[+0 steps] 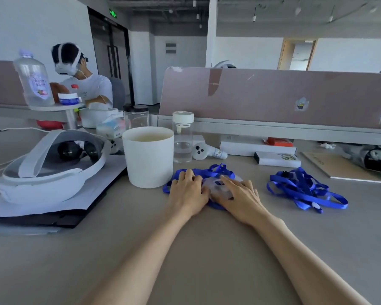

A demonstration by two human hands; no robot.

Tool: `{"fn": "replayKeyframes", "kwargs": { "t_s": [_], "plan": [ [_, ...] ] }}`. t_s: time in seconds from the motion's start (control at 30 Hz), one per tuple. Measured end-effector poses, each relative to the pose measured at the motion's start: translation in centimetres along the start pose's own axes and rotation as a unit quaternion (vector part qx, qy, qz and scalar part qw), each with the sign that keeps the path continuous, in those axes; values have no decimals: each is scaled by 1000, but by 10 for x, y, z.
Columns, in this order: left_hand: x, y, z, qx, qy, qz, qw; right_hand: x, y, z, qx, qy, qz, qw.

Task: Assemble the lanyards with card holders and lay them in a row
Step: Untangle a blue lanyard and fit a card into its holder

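Hiding card holders (217, 191) partly, left hand (188, 191) and right hand (240, 194) rest.

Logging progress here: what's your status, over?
Left hand on lanyard, grip unclear. Right hand flat on card holder. Spare lanyards lie right. Cup close at left.

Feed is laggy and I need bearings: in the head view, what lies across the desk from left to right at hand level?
VR headset → white cup → left hand → right hand → loose blue lanyards → notebook
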State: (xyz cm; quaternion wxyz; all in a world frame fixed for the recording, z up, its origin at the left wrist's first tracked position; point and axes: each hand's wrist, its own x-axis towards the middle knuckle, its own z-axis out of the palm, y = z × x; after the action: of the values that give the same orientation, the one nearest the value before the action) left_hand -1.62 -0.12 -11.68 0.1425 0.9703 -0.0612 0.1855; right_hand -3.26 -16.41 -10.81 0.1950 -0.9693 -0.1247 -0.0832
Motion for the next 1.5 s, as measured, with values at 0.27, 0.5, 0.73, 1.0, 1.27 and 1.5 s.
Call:
{"fn": "replayKeyframes", "kwargs": {
  "t_s": [0.27, 0.5, 0.73, 1.0, 1.27, 1.5],
  "plan": [
    [4, -6, 6, -3, 13, 24, 1000, 1, -1, 3, -116, 56, -121, 984],
    [3, -4, 5, -36, 19, 40, 998, -6, 2, 0, 22, 112, -89, 990],
    [2, -5, 5, -25, 7, 124, 992, 0, 7, 5, 20, 106, -82, 991],
    [-1, 0, -2, -72, -34, 101, 992, 2, 1, 1, 108, 104, -42, 988],
    [-2, 0, -9, -141, -48, 74, 986, -2, 1, 1, 26, 87, -77, 993],
    [-9, 6, -12, -101, -61, 88, 989, -7, -12, -21, 303, 211, -1, 929]
  ]
}}
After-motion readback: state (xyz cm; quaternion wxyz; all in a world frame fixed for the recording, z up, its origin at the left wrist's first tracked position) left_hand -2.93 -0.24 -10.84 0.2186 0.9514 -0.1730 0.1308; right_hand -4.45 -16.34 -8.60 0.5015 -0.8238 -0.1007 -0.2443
